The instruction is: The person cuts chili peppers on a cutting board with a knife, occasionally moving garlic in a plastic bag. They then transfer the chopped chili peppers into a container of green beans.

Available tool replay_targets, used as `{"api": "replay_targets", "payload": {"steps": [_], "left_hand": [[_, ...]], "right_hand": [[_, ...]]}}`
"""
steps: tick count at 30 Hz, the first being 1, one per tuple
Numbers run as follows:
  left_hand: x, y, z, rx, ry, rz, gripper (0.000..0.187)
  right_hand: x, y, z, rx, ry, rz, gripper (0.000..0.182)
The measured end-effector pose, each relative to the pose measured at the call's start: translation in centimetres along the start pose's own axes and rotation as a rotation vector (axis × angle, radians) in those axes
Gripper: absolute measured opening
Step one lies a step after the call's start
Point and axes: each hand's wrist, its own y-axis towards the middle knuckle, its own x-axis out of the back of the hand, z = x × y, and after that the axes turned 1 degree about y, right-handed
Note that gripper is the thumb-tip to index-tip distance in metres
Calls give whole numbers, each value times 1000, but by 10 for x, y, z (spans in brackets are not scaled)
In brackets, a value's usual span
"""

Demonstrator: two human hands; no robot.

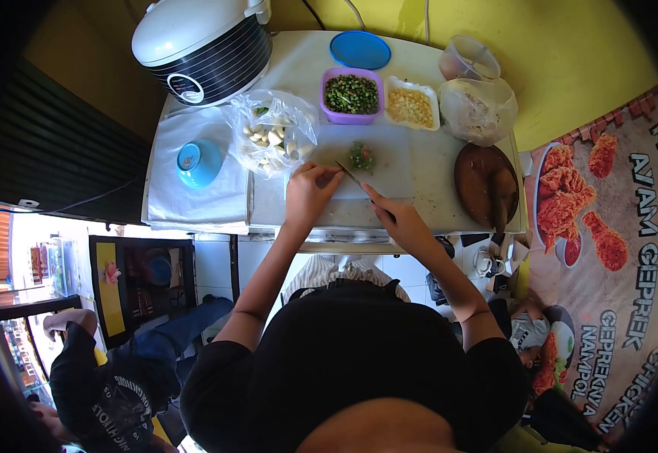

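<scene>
My right hand grips a knife, its blade slanting up and left over a pale cutting board. My left hand is closed at the board's left side, fingertips pinched together close to the blade. Whatever those fingers hold is too small to make out. Just beyond the blade lies a small heap of chopped green pieces with bits of red. Behind the board stand a purple tub of chopped greens and a white tray of chopped pale yellow pieces. A clear bag with peeled garlic cloves is beyond my left hand.
A rice cooker stands at the back left, with a blue bowl in front. At the back are a blue lid and a clear container. To the right are a plastic bag and a brown stone mortar. People are nearby.
</scene>
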Motion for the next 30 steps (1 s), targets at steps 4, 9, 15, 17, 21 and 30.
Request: {"api": "replay_targets", "payload": {"steps": [4,9,15,17,21,30], "left_hand": [[0,0,1,28,5,1,14],[-1,1,1,31,1,-11,13],[1,0,0,27,15,15,14],[1,0,1,9,-6,16,14],[-1,1,0,34,15,13,14],[-16,10,-4,-112,104,27,18]], "right_hand": [[-6,2,-2,21,-50,-12,51],[-7,7,0,15,-106,13,52],[-14,6,-5,-5,-103,-3,53],[-16,3,-8,-7,-56,-29,53],[-6,-7,-16,11,57,-23,53],[11,-14,-11,-184,387,-71,49]]}}
